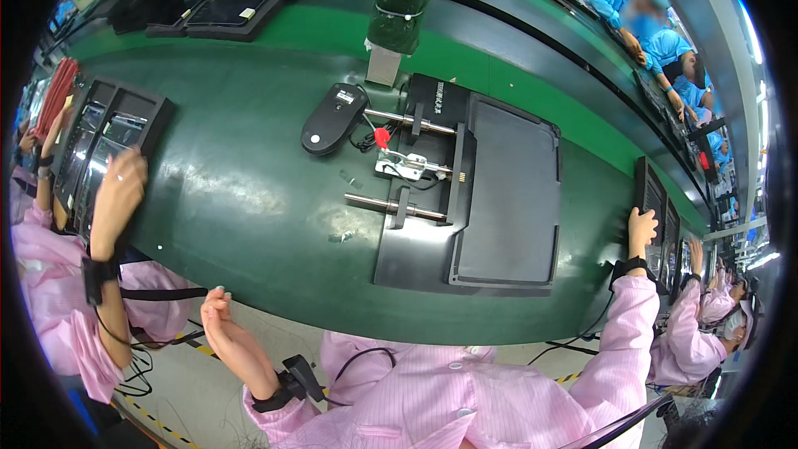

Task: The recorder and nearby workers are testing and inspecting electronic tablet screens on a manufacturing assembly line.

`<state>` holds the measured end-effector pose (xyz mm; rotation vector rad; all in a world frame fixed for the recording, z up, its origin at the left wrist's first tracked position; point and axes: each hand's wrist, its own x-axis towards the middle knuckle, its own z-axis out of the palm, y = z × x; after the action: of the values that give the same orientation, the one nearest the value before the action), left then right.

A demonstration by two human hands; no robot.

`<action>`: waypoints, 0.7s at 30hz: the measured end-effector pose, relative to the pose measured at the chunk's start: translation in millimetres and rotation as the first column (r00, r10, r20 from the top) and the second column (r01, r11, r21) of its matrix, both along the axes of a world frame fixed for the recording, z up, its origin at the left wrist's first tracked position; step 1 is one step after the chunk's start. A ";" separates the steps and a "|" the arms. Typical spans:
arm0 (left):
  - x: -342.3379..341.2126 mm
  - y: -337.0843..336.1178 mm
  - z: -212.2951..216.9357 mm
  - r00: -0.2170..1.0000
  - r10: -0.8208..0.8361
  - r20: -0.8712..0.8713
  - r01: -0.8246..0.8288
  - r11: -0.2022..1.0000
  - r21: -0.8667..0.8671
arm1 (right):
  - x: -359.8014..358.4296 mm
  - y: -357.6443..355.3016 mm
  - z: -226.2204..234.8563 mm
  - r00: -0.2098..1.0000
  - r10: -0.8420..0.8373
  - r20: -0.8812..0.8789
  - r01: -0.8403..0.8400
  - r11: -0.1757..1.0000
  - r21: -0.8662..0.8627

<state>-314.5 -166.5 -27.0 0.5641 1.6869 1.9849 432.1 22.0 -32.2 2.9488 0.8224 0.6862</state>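
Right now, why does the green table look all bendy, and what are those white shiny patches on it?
In the head view the fisheye lens curves the green belt and leaves dark corners. The pale streaks near the black fixture are overhead-light glare. People at the far right edge look smeared. The left hand and right hand stay fairly sharp.

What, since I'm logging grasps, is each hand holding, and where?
Right hand grips the black flat panel by its near edge; left hand holds nothing.

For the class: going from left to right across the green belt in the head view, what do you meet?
Neighbour's hand on a dark tray → left hand at the belt edge → black scanner → black fixture → right hand on another dark unit.
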 end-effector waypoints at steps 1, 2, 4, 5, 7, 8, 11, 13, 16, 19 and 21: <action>-1.0 1.1 -1.8 0.998 0.035 -0.042 -0.036 0.999 -0.015 | -2.2 -0.3 0.1 1.000 0.015 -0.004 -0.015 1.000 -0.003; -2.2 1.6 -3.3 0.998 0.061 -0.012 -0.061 0.998 -0.015 | -3.1 -0.8 0.5 1.000 0.008 0.025 -0.007 1.000 -0.020; -4.2 1.7 -5.7 0.994 0.104 0.025 -0.103 0.994 -0.026 | -3.0 0.5 3.0 1.000 -0.004 -0.014 0.004 1.000 -0.015; -5.0 1.7 -6.7 0.995 0.099 0.021 -0.099 0.994 -0.037 | -3.1 1.8 4.8 0.999 -0.023 -0.026 0.022 0.999 -0.027; -5.5 1.3 -8.3 0.996 0.083 0.019 -0.082 0.996 -0.025 | -5.8 4.8 8.8 0.996 -0.028 -0.089 0.026 0.999 -0.023; -5.5 1.2 -8.9 0.996 0.084 0.013 -0.084 0.996 -0.025 | -8.9 6.1 10.9 0.995 -0.038 -0.096 0.036 0.999 -0.020; -5.4 1.4 -10.1 0.996 0.093 -0.008 -0.093 0.995 -0.035 | -29.3 5.5 13.5 0.992 0.011 -0.123 -0.016 0.999 -0.046; -5.9 1.7 -10.4 0.995 0.105 -0.001 -0.105 0.994 -0.037 | -47.7 1.2 17.5 0.977 0.099 -0.191 -0.109 0.993 -0.043; -7.6 1.4 -9.8 0.992 0.128 -0.006 -0.128 0.992 -0.019 | -85.1 -5.4 16.9 0.973 0.133 -0.191 -0.140 0.990 -0.025; -10.9 0.1 -6.7 0.987 0.162 -0.018 -0.162 0.987 -0.015 | -121.0 -5.1 17.0 0.967 0.156 -0.200 -0.155 0.988 0.023; -13.9 -0.2 -4.1 0.984 0.174 -0.030 -0.175 0.984 -0.016 | -137.7 -5.6 18.3 0.963 0.166 -0.214 -0.159 0.986 0.050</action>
<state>-328.4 -166.7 -31.0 0.4531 1.8257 2.0885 294.4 16.5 -13.8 3.0491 1.0893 0.3868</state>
